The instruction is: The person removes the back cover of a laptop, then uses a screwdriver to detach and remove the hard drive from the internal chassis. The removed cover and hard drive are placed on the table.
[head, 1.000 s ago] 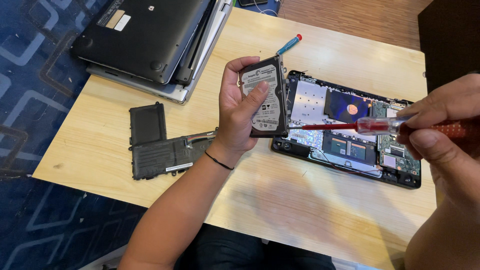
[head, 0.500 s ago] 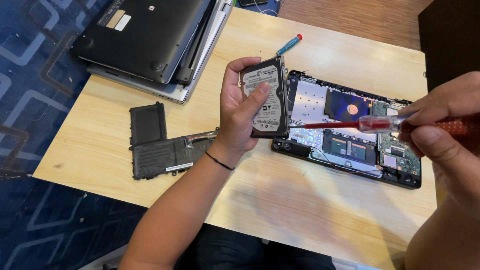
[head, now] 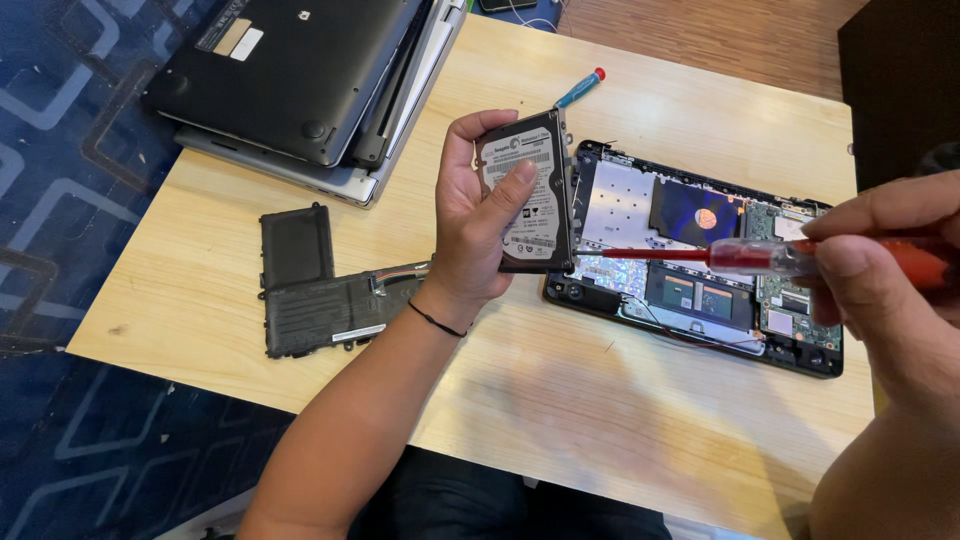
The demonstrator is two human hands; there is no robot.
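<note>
My left hand (head: 480,225) is closed around a hard drive (head: 528,192), thumb across its labelled face and fingers behind, holding it upright above the worktop (head: 560,400), just left of the opened laptop base (head: 700,260). My right hand (head: 880,290) grips a red-handled screwdriver (head: 760,257) with a clear collar; its shaft runs level to the left, and the tip meets the lower right edge of the hard drive, at its metal bracket.

The laptop base lies with its bottom cover off, showing a silver plate, a dark fan area and green circuit boards. To the left of my wrist, a flat black battery pack (head: 320,290) with short coloured wires lies on the wood. A small blue screwdriver (head: 580,88) with a red cap rests near the far edge. 2 closed laptops (head: 310,80) are stacked at the far left corner.
</note>
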